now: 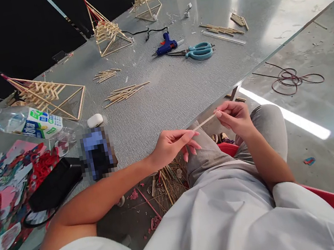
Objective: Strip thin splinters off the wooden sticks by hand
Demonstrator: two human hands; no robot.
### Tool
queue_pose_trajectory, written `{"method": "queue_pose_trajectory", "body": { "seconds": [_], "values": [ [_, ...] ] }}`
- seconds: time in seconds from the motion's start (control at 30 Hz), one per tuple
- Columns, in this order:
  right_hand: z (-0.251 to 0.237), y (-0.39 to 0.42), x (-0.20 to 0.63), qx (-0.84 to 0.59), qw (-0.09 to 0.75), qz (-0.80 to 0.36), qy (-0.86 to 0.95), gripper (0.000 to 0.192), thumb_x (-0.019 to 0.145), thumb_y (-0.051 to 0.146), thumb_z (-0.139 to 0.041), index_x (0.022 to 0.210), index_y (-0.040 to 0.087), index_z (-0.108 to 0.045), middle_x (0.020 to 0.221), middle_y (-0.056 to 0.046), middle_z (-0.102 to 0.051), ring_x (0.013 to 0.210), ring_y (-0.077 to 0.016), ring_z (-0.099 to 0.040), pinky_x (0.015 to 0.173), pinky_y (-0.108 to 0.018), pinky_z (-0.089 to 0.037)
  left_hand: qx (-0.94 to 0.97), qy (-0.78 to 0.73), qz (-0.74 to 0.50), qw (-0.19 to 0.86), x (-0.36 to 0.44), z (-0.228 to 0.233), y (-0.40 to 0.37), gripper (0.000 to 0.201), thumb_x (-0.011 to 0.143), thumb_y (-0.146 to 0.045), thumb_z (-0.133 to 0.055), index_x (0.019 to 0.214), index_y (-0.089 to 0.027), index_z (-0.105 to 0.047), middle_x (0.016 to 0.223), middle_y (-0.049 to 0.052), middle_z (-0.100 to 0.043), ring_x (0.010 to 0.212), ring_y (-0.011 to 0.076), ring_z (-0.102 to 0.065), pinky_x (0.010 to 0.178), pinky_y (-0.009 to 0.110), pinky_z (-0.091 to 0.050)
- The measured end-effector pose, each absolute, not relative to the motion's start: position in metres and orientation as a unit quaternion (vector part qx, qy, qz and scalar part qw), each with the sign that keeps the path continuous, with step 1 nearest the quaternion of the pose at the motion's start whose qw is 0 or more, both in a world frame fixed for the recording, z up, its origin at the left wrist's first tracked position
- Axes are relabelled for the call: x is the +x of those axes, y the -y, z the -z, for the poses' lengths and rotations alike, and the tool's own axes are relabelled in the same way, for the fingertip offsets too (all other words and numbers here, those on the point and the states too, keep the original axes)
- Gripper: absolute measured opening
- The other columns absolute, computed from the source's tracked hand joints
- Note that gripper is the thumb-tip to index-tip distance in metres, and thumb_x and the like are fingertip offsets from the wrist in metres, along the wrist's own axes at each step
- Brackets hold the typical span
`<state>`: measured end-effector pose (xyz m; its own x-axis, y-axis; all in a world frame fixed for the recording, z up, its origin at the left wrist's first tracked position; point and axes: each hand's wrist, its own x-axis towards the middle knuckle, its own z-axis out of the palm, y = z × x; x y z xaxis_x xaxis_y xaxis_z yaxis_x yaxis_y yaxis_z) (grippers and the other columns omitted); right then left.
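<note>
A thin pale wooden stick [204, 122] spans the gap between my two hands, just past the table's front edge and above my lap. My left hand [175, 145] pinches its left end between thumb and fingers. At the other end, the fingertips of my right hand [234, 118] are closed on the same stick. Two piles of similar short sticks, a longer bundle [125, 93] and a smaller one [106, 75], lie on the grey table [165, 112] beyond my hands.
Farther back lie a blue glue gun [166, 44], blue-handled scissors [199, 51] and more sticks [221, 29]. Stick pyramids [108, 34] stand along the far edge. To the left are a plastic bottle [24, 120], a white case [94, 120], a black pouch [55, 183] and colourful scraps [0, 189].
</note>
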<state>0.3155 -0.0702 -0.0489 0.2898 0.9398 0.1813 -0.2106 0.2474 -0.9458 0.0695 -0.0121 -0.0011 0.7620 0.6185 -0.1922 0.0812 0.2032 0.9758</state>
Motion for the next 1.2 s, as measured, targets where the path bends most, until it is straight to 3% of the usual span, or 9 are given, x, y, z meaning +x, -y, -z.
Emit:
{"method": "queue_pose_trajectory", "body": {
  "seconds": [0.13,0.6,0.7,0.77,0.8,0.83,0.9,1.0,1.2],
  "values": [
    [0.053,0.072,0.313,-0.429,0.646,-0.449,0.444,0.049,0.076,0.064,-0.093,0.079,0.018,-0.076,0.046,0.006,-0.053,0.035,-0.0046,-0.033,0.035,-0.02,-0.022,0.605,-0.297,-0.222,0.705,0.07,0.003,0.013,0.051,0.092,-0.052,-0.085,0.118,-0.009,-0.084,0.089,0.014,-0.086,0.065,0.0174,-0.075,0.042,0.022,-0.06],
    [0.046,0.078,0.327,-0.45,0.689,-0.382,0.42,0.047,0.077,0.062,-0.094,0.079,0.019,-0.076,0.045,0.007,-0.052,0.036,-0.005,-0.034,0.035,-0.02,-0.024,0.686,-0.331,-0.318,0.564,0.065,-0.008,0.019,0.039,0.088,-0.053,-0.088,0.088,-0.014,-0.089,0.081,0.011,-0.085,0.057,0.0162,-0.073,0.04,0.023,-0.053],
    [0.046,0.079,0.334,-0.445,0.701,-0.375,0.411,0.046,0.075,0.061,-0.096,0.079,0.019,-0.077,0.044,0.007,-0.051,0.034,-0.0046,-0.033,0.035,-0.02,-0.023,0.667,-0.331,-0.355,0.565,0.064,-0.003,0.015,0.053,0.087,-0.059,-0.088,0.057,-0.017,-0.075,0.052,0.004,-0.071,0.044,0.0112,-0.061,0.041,0.022,-0.047],
    [0.046,0.08,0.337,-0.443,0.708,-0.373,0.403,0.046,0.074,0.061,-0.096,0.08,0.019,-0.077,0.044,0.007,-0.053,0.033,-0.0043,-0.031,0.034,-0.02,-0.023,0.645,-0.321,-0.371,0.586,0.064,0.001,0.012,0.078,0.097,-0.069,-0.071,0.04,-0.019,-0.054,0.036,0.0,-0.051,0.037,0.0097,-0.053,0.043,0.023,-0.046],
    [0.046,0.08,0.337,-0.443,0.71,-0.372,0.402,0.046,0.074,0.062,-0.096,0.08,0.02,-0.077,0.044,0.007,-0.053,0.033,-0.0042,-0.031,0.034,-0.02,-0.023,0.638,-0.315,-0.366,0.6,0.064,0.002,0.011,0.083,0.102,-0.073,-0.06,0.039,-0.02,-0.051,0.036,0.001,-0.049,0.038,0.0103,-0.054,0.044,0.024,-0.047],
    [0.046,0.08,0.336,-0.441,0.71,-0.373,0.403,0.046,0.074,0.062,-0.096,0.08,0.02,-0.078,0.044,0.007,-0.053,0.033,-0.0042,-0.031,0.034,-0.02,-0.023,0.636,-0.308,-0.35,0.615,0.064,0.003,0.011,0.083,0.105,-0.075,-0.053,0.043,-0.019,-0.057,0.04,0.003,-0.055,0.041,0.0119,-0.058,0.044,0.024,-0.049],
    [0.045,0.08,0.333,-0.435,0.71,-0.375,0.409,0.045,0.075,0.061,-0.095,0.08,0.02,-0.078,0.043,0.007,-0.052,0.032,-0.0042,-0.031,0.034,-0.021,-0.022,0.645,-0.284,-0.292,0.646,0.064,0.002,0.011,0.074,0.104,-0.077,-0.054,0.07,-0.015,-0.079,0.064,0.01,-0.076,0.056,0.0167,-0.071,0.047,0.025,-0.054],
    [0.045,0.079,0.324,-0.429,0.709,-0.38,0.411,0.046,0.075,0.062,-0.095,0.079,0.02,-0.078,0.046,0.006,-0.056,0.032,-0.0044,-0.032,0.033,-0.021,-0.021,0.66,-0.248,-0.204,0.679,0.064,0.0,0.016,0.067,0.099,-0.074,-0.066,0.112,-0.011,-0.084,0.097,0.017,-0.086,0.074,0.0224,-0.08,0.051,0.027,-0.06],
    [0.052,0.074,0.317,-0.431,0.697,-0.39,0.42,0.048,0.074,0.066,-0.094,0.078,0.021,-0.076,0.051,0.004,-0.063,0.033,-0.0057,-0.035,0.036,-0.024,-0.021,0.657,-0.282,-0.195,0.671,0.066,0.002,0.02,0.056,0.1,-0.059,-0.075,0.122,-0.007,-0.082,0.099,0.019,-0.086,0.069,0.0209,-0.081,0.046,0.024,-0.059]
  ]
}}
